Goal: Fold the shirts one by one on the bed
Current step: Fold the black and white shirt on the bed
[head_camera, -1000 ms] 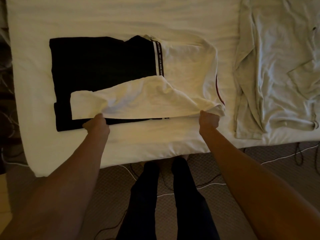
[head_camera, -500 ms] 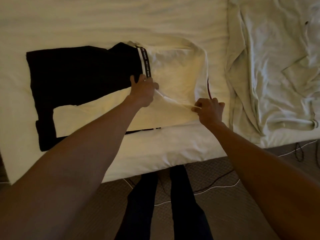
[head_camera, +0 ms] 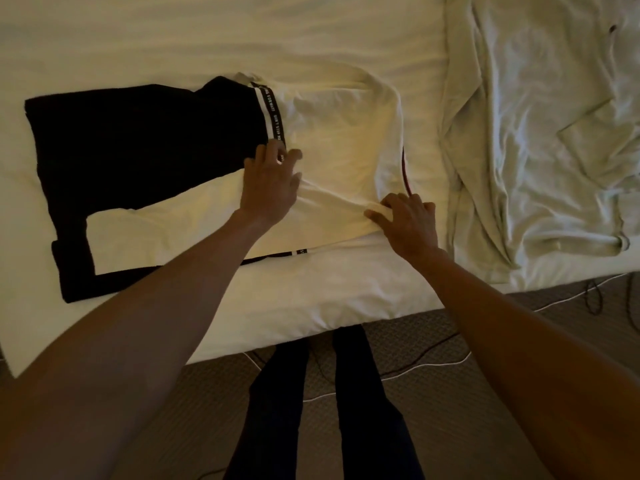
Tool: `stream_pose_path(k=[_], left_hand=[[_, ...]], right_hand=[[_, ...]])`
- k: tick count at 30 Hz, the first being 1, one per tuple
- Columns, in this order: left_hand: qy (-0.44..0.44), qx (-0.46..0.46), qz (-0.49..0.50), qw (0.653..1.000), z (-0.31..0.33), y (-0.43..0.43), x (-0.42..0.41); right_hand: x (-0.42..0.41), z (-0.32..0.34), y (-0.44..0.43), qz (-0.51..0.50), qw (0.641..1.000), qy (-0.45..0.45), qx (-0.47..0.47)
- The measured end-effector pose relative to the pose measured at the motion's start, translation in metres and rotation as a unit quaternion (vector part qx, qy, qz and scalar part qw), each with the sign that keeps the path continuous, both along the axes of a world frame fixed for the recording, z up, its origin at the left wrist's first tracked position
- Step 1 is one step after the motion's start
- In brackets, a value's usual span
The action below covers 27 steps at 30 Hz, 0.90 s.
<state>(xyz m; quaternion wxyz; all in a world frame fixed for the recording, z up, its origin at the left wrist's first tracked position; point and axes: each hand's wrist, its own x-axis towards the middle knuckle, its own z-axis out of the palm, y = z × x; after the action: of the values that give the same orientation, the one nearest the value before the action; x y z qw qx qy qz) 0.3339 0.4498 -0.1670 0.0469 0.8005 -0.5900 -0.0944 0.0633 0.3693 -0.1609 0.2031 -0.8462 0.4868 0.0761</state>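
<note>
A black and white shirt [head_camera: 343, 133] lies flat on the bed [head_camera: 311, 299], black half to the left, white half to the right, a lettered stripe between them. Its near side is folded over as a white band across the black part. My left hand [head_camera: 270, 185] presses on the fold near the stripe with spread, straight fingers. My right hand [head_camera: 408, 220] pinches the white fabric at the shirt's near right corner, by a dark red collar edge.
A pale crumpled shirt [head_camera: 540, 133] lies spread on the right side of the bed. Below the bed edge are my dark trouser legs [head_camera: 325, 410] and several cables [head_camera: 429, 365] on the carpet.
Both hands carried the near edge of the shirt up and laid it over. The left hand let go of the edge, moved right to the middle and now presses flat.
</note>
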Motion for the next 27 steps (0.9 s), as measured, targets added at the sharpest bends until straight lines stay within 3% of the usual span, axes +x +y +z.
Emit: stream_pose_path(k=[3,5,9,13,18,22,27], left_hand=[[0.073,0.063,-0.050,0.994,-0.011,0.009,-0.008],[0.107,0.083,-0.025,0.990,-0.016,0.013,-0.005],[0.182,-0.003,0.038,0.982,-0.007,0.023,-0.010],[0.124,-0.076,0.044,0.988,-0.004,0.069,-0.023],[0.070,0.032,0.116,0.990,-0.024,0.131,-0.002],[0.035,0.071,0.145,0.986,-0.040,0.172,0.058],[0.027,0.034,0.193,0.980,-0.038,0.219,0.116]], right_hand=[[-0.007,0.000,-0.003,-0.025,0.999,0.019,0.018],[-0.006,0.002,0.000,-0.026,0.999,0.038,0.000],[0.011,0.009,0.022,-0.037,0.995,0.011,-0.097],[0.052,0.014,0.056,0.028,0.991,-0.074,-0.104],[0.111,-0.010,0.097,0.085,0.984,-0.159,0.003],[0.149,-0.027,0.116,0.102,0.984,-0.144,0.028],[0.180,-0.036,0.127,-0.020,0.998,-0.061,0.017]])
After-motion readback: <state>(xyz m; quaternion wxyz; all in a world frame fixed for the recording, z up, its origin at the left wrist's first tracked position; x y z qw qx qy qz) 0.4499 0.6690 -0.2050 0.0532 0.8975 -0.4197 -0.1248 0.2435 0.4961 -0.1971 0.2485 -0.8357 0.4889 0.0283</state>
